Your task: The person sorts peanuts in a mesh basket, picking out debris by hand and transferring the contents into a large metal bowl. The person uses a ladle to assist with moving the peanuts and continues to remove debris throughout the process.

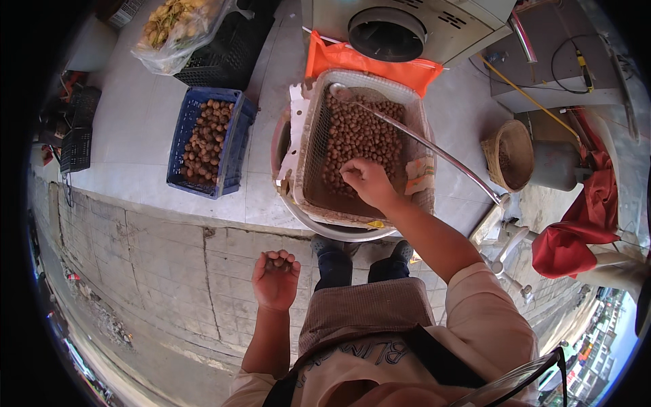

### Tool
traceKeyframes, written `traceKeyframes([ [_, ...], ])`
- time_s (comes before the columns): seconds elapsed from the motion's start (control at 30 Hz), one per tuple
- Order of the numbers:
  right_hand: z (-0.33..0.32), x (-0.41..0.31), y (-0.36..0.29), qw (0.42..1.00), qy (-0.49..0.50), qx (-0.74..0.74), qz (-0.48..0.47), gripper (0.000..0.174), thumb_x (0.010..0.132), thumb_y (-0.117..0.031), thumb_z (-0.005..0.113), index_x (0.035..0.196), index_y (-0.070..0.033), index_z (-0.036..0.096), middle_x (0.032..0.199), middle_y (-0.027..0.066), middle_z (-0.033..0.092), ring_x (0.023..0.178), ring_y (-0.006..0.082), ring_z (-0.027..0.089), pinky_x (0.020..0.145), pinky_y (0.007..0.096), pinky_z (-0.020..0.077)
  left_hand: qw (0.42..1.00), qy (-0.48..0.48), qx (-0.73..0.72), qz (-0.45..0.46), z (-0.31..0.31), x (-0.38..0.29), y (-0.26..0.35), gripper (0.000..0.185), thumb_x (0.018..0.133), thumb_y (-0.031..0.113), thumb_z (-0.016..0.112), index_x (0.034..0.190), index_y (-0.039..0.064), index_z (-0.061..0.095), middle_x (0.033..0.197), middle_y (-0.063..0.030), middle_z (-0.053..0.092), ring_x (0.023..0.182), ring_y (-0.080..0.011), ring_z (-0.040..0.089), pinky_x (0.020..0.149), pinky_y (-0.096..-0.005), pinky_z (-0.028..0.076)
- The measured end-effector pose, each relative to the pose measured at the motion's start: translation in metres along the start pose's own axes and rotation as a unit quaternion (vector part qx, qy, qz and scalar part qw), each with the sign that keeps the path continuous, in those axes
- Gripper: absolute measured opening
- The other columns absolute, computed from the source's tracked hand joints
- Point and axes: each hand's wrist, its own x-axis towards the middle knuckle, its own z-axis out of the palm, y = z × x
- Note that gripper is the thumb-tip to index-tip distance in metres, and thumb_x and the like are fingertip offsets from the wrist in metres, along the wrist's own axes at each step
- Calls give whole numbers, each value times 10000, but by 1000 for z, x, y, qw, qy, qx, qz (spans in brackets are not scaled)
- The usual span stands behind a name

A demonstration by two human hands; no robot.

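My right hand (362, 177) is over the lower part of a wire-mesh-lined basket (311, 152) of round brown nuts (363, 137), its fingers bent together; whether a nut is between them cannot be told. Palm up and fingers curled, my left hand (276, 277) holds a few brown nuts (277, 262) to the left of my legs. Across the basket lies a long-handled metal ladle (427, 143), its bowl at the back left on the nuts. The basket sits in a wide round basin (310, 222). Left of it stands a blue plastic crate (222, 175) with larger brown nuts, likely walnuts (205, 140).
A metal machine with a round opening (387, 34) stands behind the basket, with orange cloth (333, 57) beneath it. Black crates (218, 63) and a plastic bag (175, 38) stand at back left. At right are a wicker basket (508, 155), a gas cylinder (554, 164) and red cloth (569, 244).
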Motion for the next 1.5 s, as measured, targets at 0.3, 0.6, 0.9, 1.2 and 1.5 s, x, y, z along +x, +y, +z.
traceKeyframes([
  [0.3,-5,151,130,912,-41,-363,188,244,870,-238,509,1044,-87,589,839,105,617,750,246,592,692,401,485,984,82,-48,152,-57,-16,39,272,925,270,398,887,70,577,858,-54,595,822,-198,547,730,-337,463],
  [0.6,26,213,171,841,-129,-504,151,428,822,-20,487,1239,-105,441,1264,161,401,1097,287,482,883,366,470,961,179,-86,190,-77,-10,-8,277,933,286,371,955,80,555,885,-67,588,818,-207,552,743,-358,471],
  [0.9,-3,208,178,959,-82,-256,91,222,788,-103,608,992,-16,593,988,157,576,874,268,590,735,350,493,971,147,-80,171,-26,28,-43,282,931,279,367,979,69,549,906,-77,586,835,-209,551,766,-355,464],
  [1.2,-30,78,109,784,-69,558,263,203,842,-28,530,1044,-15,545,897,59,579,720,125,551,618,242,442,995,49,-20,86,36,85,-73,291,909,268,397,1062,55,523,1054,-103,555,942,-230,533,826,-363,444],
  [1.5,-12,34,26,984,-137,96,53,131,823,-107,573,908,-18,619,832,100,600,719,181,569,636,283,456,995,25,-90,-31,44,102,-97,300,908,311,396,1000,78,560,1043,-86,577,958,-225,535,850,-388,420],
])
